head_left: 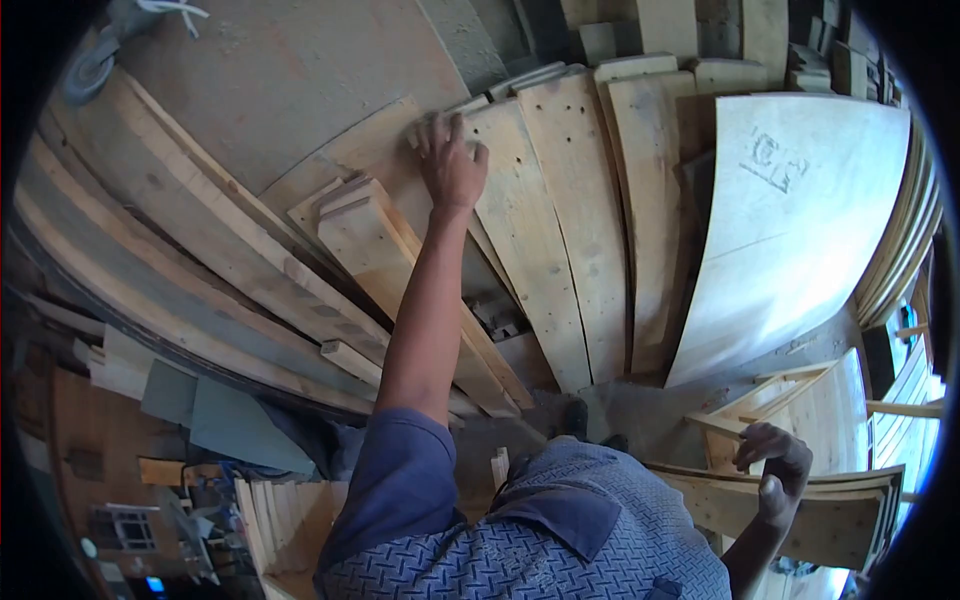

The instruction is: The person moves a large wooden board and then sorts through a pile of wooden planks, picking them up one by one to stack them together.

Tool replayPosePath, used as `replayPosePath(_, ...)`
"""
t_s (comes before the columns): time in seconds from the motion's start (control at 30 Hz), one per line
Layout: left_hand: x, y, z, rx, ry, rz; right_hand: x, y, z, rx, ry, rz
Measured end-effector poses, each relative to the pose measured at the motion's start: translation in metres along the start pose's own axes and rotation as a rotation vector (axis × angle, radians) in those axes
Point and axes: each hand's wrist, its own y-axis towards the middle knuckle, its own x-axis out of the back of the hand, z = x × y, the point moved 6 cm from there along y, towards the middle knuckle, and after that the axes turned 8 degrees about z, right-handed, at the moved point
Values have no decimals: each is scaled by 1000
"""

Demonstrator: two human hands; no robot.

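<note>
My left hand reaches forward to the upper ends of leaning wooden boards. Its fingers are spread and slightly bent, with the fingertips over a pale board end and the thumb apart. Just right of it leans a wide plank with dark nail holes, beside another holed plank. A shorter stack of planks rests left of my forearm. My right hand hangs at the lower right, loosely bent with fingers and thumb apart and nothing held. Behind it in this view lie curved stacked boards.
A large pale plywood sheet leans at the right. Long thick beams run along the left. A wooden frame stands near my right hand. Grey sheets and cluttered items lie lower left; a caster wheel shows upper left.
</note>
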Motion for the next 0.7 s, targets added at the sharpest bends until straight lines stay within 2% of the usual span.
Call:
replayPosePath(0.1, 6, -7, 1, 50, -47, 8, 8, -16, -16, -90, -20, -46)
replayPosePath(0.13, 12, -8, 6, 53, -294, 10, 10, -19, -21, -120, -15, -70)
replayPosePath(0.17, 25, -13, 7, 36, -452, -137, 12, -23, -26, -151, -9, -93)
replayPosePath(0.2, 33, -24, 13, 114, -479, -189, 14, -27, -30, -160, 3, -111)
replayPosePath(0.23, 2, -32, 48, 191, -777, -203, 17, -31, -36, -176, 13, -130)
replayPosePath(0.27, 57, -47, 22, 280, -613, -362, 20, -35, -41, -182, 17, -137)
replayPosePath(0.33, 51, -67, 41, 709, -1117, -359, 27, -45, -52, -194, 22, -143)
replayPosePath(0.43, 33, -81, 67, 798, -1234, -283, 29, -49, -63, -223, 84, -138)
replayPosePath(0.47, 39, -81, 59, 794, -1237, -264, 30, -51, -68, -237, 123, -119)
replayPosePath(0.57, 58, -92, 53, 795, -1295, -333, 29, -55, -80, -299, 236, -123)
replayPosePath(0.63, 61, -103, 59, 906, -1341, -360, 31, -59, -87, -323, 297, -134)
replayPosePath(0.7, 70, -109, 51, 932, -1399, -372, 32, -62, -93, -313, 267, -92)
